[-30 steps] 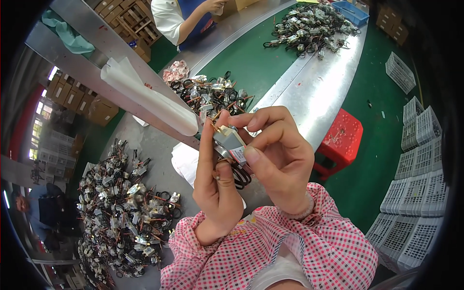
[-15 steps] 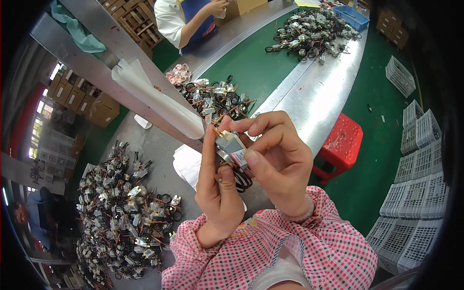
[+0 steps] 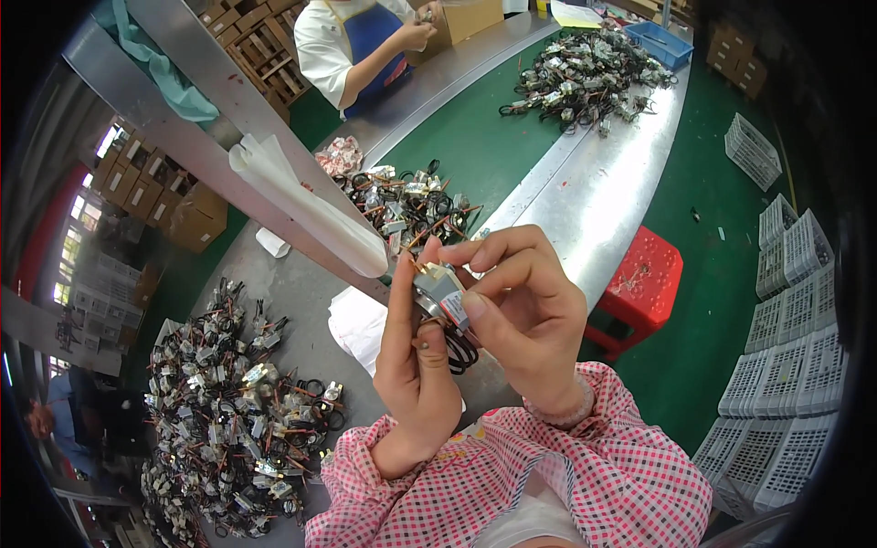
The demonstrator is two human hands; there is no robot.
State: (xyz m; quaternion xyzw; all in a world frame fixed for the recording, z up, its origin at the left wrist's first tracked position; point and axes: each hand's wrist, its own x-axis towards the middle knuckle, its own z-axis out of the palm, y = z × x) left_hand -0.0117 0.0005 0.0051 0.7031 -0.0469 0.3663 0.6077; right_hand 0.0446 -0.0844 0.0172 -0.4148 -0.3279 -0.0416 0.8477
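Between my two hands, over the table's near edge, is a small boxy grey electrical part (image 3: pixel 444 290) with a label and pale connector top. A coiled black cable (image 3: pixel 462 351) hangs beneath it. My left hand (image 3: pixel 416 374) grips the part from its left side, fingers pointing up and thumb bent against it. Thumb and fingertips of my right hand (image 3: pixel 530 310) pinch its right side and top. Copper-coloured ends show by the fingertips; exactly which finger holds them is hard to tell. A large heap of similar cabled parts (image 3: pixel 242 411) lies to the left.
A slanted metal post (image 3: pixel 219 173) with a white paper roll (image 3: pixel 306 210) crosses the left. More cabled parts lie on the green conveyor (image 3: pixel 493 137). A red stool (image 3: pixel 644 283) and stacked white crates (image 3: pixel 786 356) stand right. A co-worker (image 3: pixel 352 46) works across the belt.
Both hands keep hold of the part, with only slight finger shifts. The whole view has tilted a little, and the co-worker's hands have moved slightly.
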